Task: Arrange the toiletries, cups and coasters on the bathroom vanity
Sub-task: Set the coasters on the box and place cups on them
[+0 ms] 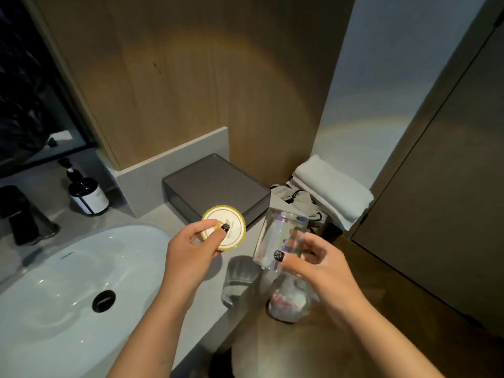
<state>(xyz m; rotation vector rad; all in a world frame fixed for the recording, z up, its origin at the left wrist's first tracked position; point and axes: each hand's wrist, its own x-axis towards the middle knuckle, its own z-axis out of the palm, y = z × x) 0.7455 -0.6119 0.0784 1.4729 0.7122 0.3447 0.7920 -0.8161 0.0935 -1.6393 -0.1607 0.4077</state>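
My left hand (191, 249) pinches a round white coaster (231, 230) with a scalloped yellow rim, held above the grey vanity top (152, 216) in front of a dark grey box (215, 184). A clear glass cup (278, 236) is gripped in my right hand (313, 266), tilted and lifted off the counter. Below the two hands, a second clear glass (240, 276) stands upright near the counter's front edge. A clear bag-like item (289, 301) sits lower right of it, partly hidden by my right hand.
A white basin (68, 282) with a dark drain fills the left. A black tap (21, 214) and a black-and-white pump bottle (88, 196) stand behind it. A folded white towel (332, 186) and a drawstring pouch (294, 197) lie at the right, beside a dark door.
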